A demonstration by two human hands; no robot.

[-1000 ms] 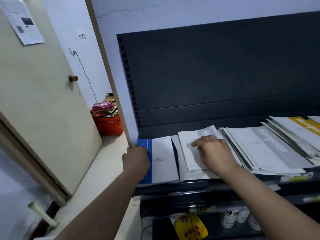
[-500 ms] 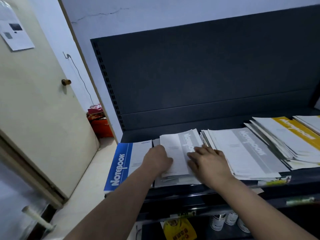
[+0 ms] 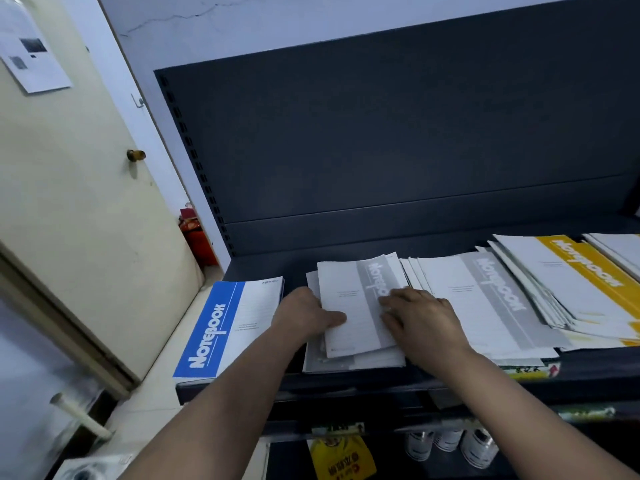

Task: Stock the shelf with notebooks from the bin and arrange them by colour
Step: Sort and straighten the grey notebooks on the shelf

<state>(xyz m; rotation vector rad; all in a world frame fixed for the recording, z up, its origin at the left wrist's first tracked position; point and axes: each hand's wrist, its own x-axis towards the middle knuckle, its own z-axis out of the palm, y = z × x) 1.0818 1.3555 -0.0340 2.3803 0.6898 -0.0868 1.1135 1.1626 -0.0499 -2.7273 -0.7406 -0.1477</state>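
On the dark shelf (image 3: 346, 384) lie stacks of notebooks. A blue notebook (image 3: 221, 327) sits at the far left, overhanging the shelf end. Beside it is a small grey stack (image 3: 349, 306), slightly fanned. My left hand (image 3: 304, 318) grips that stack's left edge, thumb lying on the top cover. My right hand (image 3: 424, 322) rests flat on its right side, fingers spread over the grey band. A larger grey stack (image 3: 485, 299) lies further right, then a yellow stack (image 3: 581, 271) overlapping it.
A cream door (image 3: 69, 202) with a brass knob (image 3: 135, 155) stands open at the left. A red bin (image 3: 197, 237) sits on the floor behind the shelf post. Below the shelf are white bottles (image 3: 450, 441) and a yellow packet (image 3: 343, 459).
My left hand left the blue notebook and moved right onto the grey stack's left edge. My right hand stayed on the grey stack. The blue cover now shows in full.
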